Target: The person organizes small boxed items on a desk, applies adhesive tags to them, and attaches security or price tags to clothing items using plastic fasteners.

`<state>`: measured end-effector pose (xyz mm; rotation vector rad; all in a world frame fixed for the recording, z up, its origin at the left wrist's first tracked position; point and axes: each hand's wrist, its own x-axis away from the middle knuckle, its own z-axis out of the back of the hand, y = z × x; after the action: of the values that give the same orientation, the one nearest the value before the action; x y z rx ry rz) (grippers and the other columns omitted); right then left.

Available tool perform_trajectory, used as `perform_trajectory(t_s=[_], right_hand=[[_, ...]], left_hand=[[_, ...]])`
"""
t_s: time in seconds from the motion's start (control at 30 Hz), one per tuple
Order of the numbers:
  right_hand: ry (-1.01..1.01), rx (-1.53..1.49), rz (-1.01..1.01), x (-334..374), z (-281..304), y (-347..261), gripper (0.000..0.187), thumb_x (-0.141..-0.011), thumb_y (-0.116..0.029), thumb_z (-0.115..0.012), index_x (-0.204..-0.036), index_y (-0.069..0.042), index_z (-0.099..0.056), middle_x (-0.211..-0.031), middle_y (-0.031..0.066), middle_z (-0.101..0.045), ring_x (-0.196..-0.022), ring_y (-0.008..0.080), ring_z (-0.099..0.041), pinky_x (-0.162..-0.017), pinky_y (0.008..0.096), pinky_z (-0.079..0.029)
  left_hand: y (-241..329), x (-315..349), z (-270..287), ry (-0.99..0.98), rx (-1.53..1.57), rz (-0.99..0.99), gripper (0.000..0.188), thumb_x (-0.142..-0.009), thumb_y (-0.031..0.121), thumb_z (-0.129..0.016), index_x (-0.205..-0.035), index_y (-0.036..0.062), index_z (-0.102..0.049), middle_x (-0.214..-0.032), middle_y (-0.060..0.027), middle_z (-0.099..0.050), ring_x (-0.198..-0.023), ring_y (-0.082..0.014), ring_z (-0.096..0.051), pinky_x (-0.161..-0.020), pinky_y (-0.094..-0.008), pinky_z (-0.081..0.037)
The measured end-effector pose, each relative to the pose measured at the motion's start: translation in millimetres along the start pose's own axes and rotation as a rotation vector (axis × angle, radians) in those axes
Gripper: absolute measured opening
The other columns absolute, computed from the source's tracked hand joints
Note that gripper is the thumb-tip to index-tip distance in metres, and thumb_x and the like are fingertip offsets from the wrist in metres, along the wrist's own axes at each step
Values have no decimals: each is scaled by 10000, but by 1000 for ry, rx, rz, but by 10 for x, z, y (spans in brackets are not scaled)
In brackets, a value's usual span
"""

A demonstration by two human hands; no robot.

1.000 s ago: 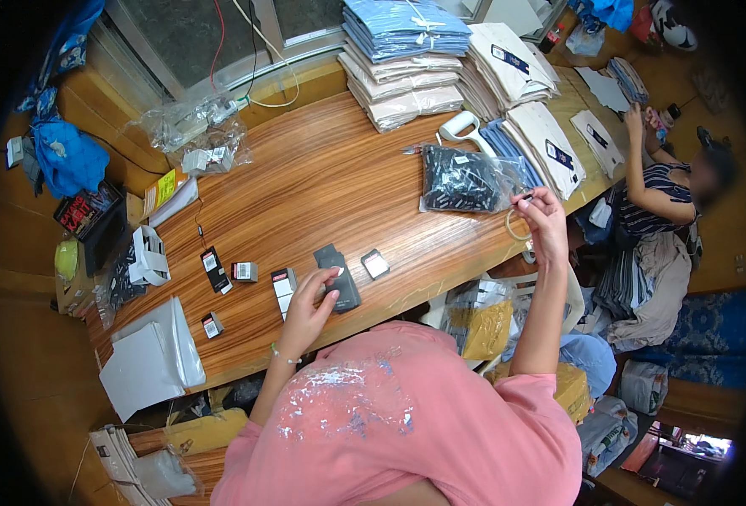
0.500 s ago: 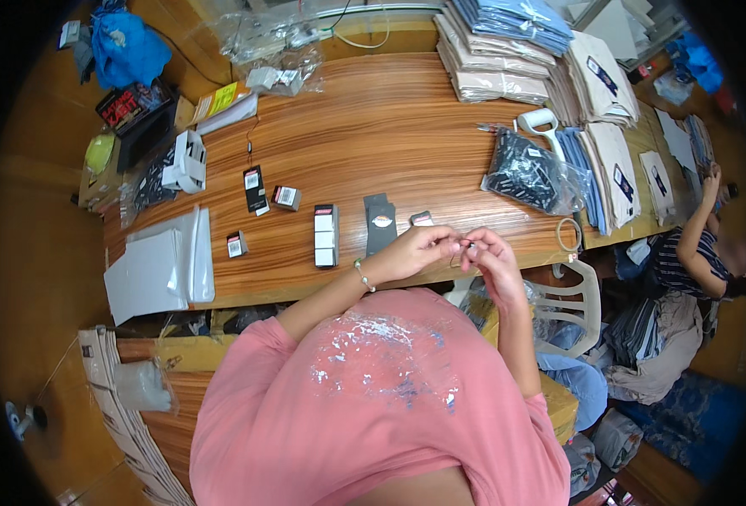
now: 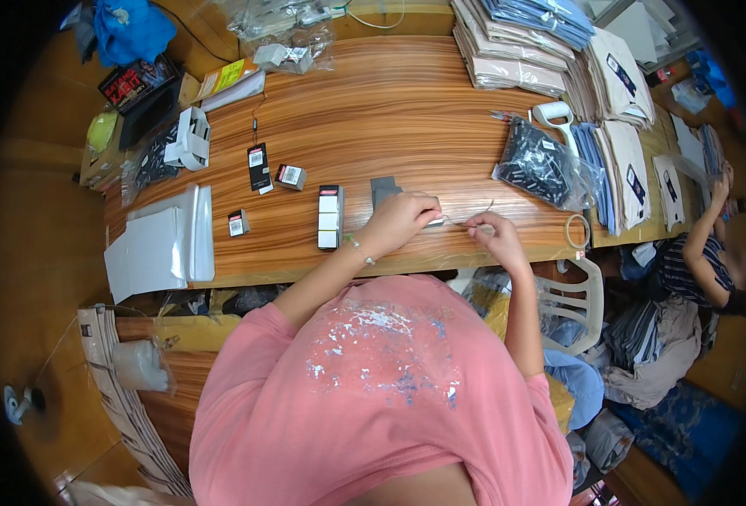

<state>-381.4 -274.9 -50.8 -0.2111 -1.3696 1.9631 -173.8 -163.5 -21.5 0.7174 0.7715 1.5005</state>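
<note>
My left hand [image 3: 400, 223] is over the table near its front edge, fingers bent together and lying across a dark hang tag [image 3: 383, 189]. A small stack of tags [image 3: 435, 223] with a pale face shows under its fingertips; what they pinch is hidden. Just to the right, my right hand [image 3: 501, 241] pinches a thin dark string [image 3: 457, 223] between thumb and forefinger. The string stretches toward the left fingertips, and a loose end sticks up above the right hand. Left of my hands stands a long row of tag stacks [image 3: 329, 218] with white labels.
More tag stacks [image 3: 290, 176] and a black hang tag [image 3: 260, 169] lie left. Clear plastic sleeves [image 3: 169, 244] sit at the left edge. On the right are a bag of black strings [image 3: 541, 164], a tape roll [image 3: 577, 231], a lint roller [image 3: 553, 111] and folded garments [image 3: 622, 169]. Another person [image 3: 697, 261] works far right.
My hands have moved apart: the left went left over the dark tag, the right slightly right. The string now spans the gap between them. The view has shifted slightly.
</note>
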Motion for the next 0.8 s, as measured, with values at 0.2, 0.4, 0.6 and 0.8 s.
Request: perform_trajectory(t_s=[0.2,0.4,0.6,0.8], right_hand=[[-68,-590,55,-151,-247,-269,394,-795,38,-501,-1187,6,-484,-1077,98,-556,-1021,142,-509,-838,247,-421],[-166,-579,51,-247,-331,-100,424,-797,57,-447,-1218,4,-439,-945,64,-577,-771,108,-539,-745,224,-439],[-204,-394,9,-307,-244,-135,174,-850,-25,-487,-1019,2,-518,-818,18,-575,-698,64,-491,-640,199,-401],[-47,-391,-93,-262,-186,-164,100,-881,-112,-518,-856,-26,-561,-652,-49,-478,-602,38,-425,-556,174,-347]], left_hand=[[-29,-156,-204,18,-193,-104,165,-814,201,-554,-857,61,-630,-866,-115,-624,-813,-304,-580,-673,-391,-452],[12,-128,-170,96,-182,-150,156,-809,205,-553,-827,67,-623,-823,-94,-621,-790,-300,-580,-670,-394,-456],[-13,-119,-53,70,-188,-72,180,-824,234,-547,-821,68,-615,-810,-104,-615,-798,-300,-576,-665,-388,-452],[-468,84,412,116,-330,157,292,-764,296,-626,-912,44,-612,-909,-94,-609,-893,-274,-534,-776,-390,-412]])
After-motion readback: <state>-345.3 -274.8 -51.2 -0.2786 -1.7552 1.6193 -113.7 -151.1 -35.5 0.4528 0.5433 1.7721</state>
